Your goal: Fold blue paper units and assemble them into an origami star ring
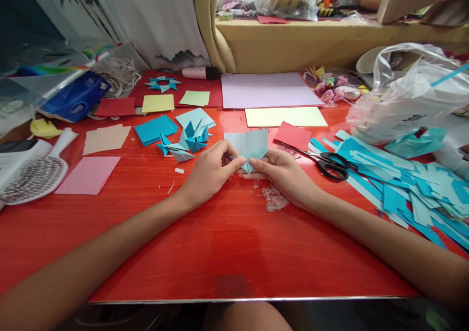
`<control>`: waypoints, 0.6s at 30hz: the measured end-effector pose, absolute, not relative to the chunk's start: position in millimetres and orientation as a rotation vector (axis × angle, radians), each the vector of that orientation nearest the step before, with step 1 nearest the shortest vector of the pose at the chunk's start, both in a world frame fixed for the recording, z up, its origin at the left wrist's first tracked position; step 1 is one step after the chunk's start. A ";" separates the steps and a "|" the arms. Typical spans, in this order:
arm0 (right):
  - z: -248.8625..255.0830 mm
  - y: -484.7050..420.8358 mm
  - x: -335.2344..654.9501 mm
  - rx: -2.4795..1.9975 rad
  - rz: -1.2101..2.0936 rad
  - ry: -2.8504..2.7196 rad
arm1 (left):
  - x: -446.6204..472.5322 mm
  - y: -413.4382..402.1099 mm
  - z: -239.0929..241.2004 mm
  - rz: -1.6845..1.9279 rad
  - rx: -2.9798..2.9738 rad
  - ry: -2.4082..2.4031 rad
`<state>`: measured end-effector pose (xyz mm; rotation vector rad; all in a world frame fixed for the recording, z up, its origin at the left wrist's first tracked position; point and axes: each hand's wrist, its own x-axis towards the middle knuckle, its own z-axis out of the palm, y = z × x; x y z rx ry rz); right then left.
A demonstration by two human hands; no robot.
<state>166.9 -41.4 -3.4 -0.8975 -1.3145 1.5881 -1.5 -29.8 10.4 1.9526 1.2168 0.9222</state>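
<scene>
Left grip (217, 167) and right grip (284, 172) both closed on one small piece of pale blue paper (256, 144). It sits between them, over the red table (234, 245). My thumbs press its near face low down, tips almost meeting; my other fingers lie behind and beneath. Above the thumbs the sheet opens out, a crease down its middle; just below them a folded point shows. Whether that point touches the table I cannot tell.

Handling, by judgement: next to no weight. Thin, yet crisp enough for the upper part to stand unsupported. Looks matt, so slipping seems unlikely with dry fingertips. The risk is marking: a hard squeeze on the open upper part would leave a stray crease, and pulling my two sides apart could strain the centre line. Best hold is where I have it, a thumb-and-finger pinch low on either side of the crease, where layers appear to gather and should take pressure. Upper edges better only steadied lightly.

Around the grip: folded blue pieces (196, 138) beyond my left, a stack of blue paper (156, 129) farther out that way; black-handled scissors (332, 165) past my right, beside loose blue strips (397, 199). Clear scraps (274, 199) just nearside of my right.
</scene>
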 end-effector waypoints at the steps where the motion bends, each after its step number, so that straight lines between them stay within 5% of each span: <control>1: -3.6 -41.8 167.0 -0.898 1.586 -1.310 | -1.0 -30.3 10.7 0.930 1.949 1.230; 18: -2.7 -43.7 166.4 -0.897 1.587 -1.320 | 1.9 -31.1 11.5 0.937 1.614 1.162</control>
